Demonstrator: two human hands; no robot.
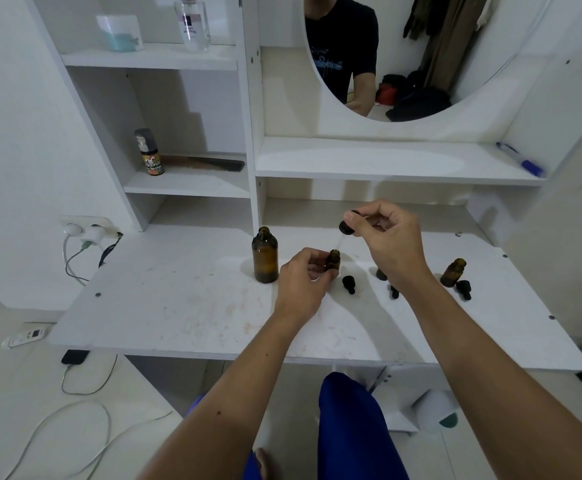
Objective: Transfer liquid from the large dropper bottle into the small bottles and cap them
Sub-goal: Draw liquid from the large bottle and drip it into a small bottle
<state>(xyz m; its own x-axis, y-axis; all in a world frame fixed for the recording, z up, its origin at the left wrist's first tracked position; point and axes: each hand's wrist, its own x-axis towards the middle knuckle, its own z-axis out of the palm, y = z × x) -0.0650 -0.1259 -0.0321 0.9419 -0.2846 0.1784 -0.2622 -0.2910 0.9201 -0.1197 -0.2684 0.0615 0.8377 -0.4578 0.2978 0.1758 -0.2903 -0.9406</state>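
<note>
While the left hand (301, 275) grips one small amber bottle (333, 260) and the right hand (388, 237) pinches one dropper (347, 226) just above it, one large bottle (265, 255) stands left of both on the surface (178, 306), with three loose droppers and two small bottles right.

Over the white table (178, 317), the left hand (301, 282) grips a small amber bottle (333, 261) while the right hand (386, 237) pinches a black dropper (347, 226) above it.
</note>
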